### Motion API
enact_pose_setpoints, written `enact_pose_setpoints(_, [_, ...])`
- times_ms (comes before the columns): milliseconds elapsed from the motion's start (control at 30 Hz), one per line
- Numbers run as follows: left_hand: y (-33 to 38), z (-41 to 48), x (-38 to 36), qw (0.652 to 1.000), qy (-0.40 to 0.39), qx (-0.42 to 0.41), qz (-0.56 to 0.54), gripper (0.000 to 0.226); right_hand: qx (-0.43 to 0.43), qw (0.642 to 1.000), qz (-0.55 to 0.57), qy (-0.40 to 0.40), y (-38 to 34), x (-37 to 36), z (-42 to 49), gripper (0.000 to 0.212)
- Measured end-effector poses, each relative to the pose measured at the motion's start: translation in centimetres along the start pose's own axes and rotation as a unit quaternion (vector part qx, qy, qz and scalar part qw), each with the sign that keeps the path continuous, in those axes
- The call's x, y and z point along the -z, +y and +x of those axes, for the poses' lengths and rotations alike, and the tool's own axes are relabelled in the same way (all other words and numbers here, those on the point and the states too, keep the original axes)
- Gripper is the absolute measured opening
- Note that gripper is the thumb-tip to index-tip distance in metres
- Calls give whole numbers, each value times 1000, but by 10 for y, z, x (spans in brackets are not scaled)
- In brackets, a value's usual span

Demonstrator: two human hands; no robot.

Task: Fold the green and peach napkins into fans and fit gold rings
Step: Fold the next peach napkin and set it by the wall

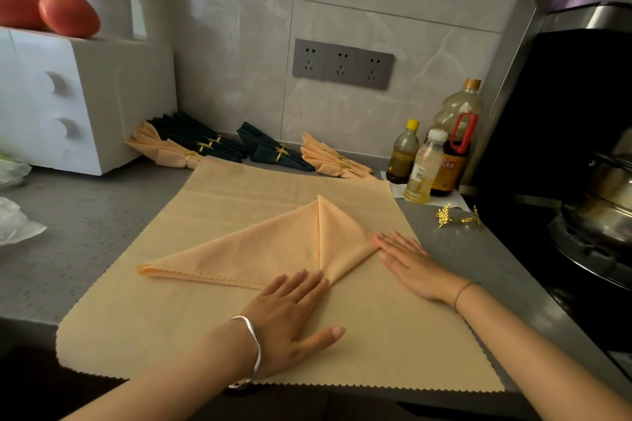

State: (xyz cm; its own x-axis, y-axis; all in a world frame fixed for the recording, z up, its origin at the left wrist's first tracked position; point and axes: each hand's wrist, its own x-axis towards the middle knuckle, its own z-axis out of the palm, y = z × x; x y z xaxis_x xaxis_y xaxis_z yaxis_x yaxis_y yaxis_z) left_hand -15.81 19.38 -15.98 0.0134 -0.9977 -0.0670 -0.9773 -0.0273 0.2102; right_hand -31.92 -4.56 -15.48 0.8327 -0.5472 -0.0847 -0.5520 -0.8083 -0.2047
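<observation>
head camera looks down, close over the counter [102, 232].

Three bottles [405, 154], two loose gold rings [443, 214], two peach fans [333, 157]

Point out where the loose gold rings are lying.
In the head view, the two loose gold rings lie on the counter at right, between the flat peach napkin and the stove.

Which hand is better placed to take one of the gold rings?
Right. The right hand lies nearer the loose gold rings; the left hand is farther, at the folded peach napkin's lower edge.
</observation>
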Motion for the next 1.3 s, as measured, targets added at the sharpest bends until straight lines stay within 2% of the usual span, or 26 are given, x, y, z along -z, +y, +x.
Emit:
enact_pose_setpoints(67, [-2, -2, 7, 999, 1, 2, -37, 82, 19, 999, -6, 33, -17, 1, -5, 51])
enact_pose_setpoints(167, [-19, -5, 21, 994, 42, 29, -100, 67, 79, 994, 28, 71, -59, 4, -23, 50])
enact_pose_setpoints(200, [-28, -3, 23, 995, 50, 36, -82, 76, 103, 992, 35, 69, -73, 3, -30, 48])
enact_pose_setpoints(267, [-45, -2, 25, 997, 41, 45, -40, 115, 158, 985, 36, 61, -95, -3, -40, 46])
enact_pose_setpoints(300, [-51, -1, 22, 998, 30, 53, -27, 127, 178, 981, 36, 61, -102, -6, -42, 45])
enact_pose_setpoints(367, [-55, 0, 14, 998, 17, 61, -18, 134, 201, 976, 24, 78, -110, -11, -41, 44])
enact_pose_setpoints(500, [-55, 1, 5, 998, 28, 57, -6, 134, 227, 960, -42, 157, -118, -20, -32, 38])
enact_pose_setpoints(567, [-55, 1, 5, 998, 31, 54, -9, 121, 241, 943, -57, 222, -118, -26, -26, 31])
enact_pose_setpoints(600, [-55, 3, 6, 998, 26, 52, -7, 102, 243, 939, -54, 237, -119, -27, -23, 24])
enact_pose_setpoints(667, [-54, 6, 11, 999, 12, 48, -4, 71, 243, 939, -56, 236, -122, -27, -20, 17])
enact_pose_setpoints(800, [-62, 10, 39, 999, 26, 23, -32, 47, 238, 946, -57, 214, -110, -19, -25, 25])
enact_pose_setpoints(933, [-80, 10, 56, 994, 88, -23, 68, 42, 184, 958, 43, 216, -73, -7, -44, 17])
enact_pose_setpoints(1033, [-93, 12, 56, 976, 67, -88, 188, 52, 170, 961, 37, 213, -56, -7, -61, 23])
enact_pose_setpoints(1067, [-96, 12, 55, 964, 68, -123, 226, 53, 172, 963, 31, 207, -54, -10, -65, 27])
enact_pose_setpoints(1133, [-104, 16, 55, 923, 130, -227, 281, 48, 178, 964, 9, 196, -52, -15, -71, 29])
enact_pose_setpoints(1200, [-112, 21, 52, 890, 176, -281, 312, 37, 195, 963, -11, 186, -51, -18, -71, 28])
enact_pose_setpoints(1300, [-117, 27, 55, 876, 178, -322, 312, 37, 192, 966, 22, 174, -51, -16, -68, 27])
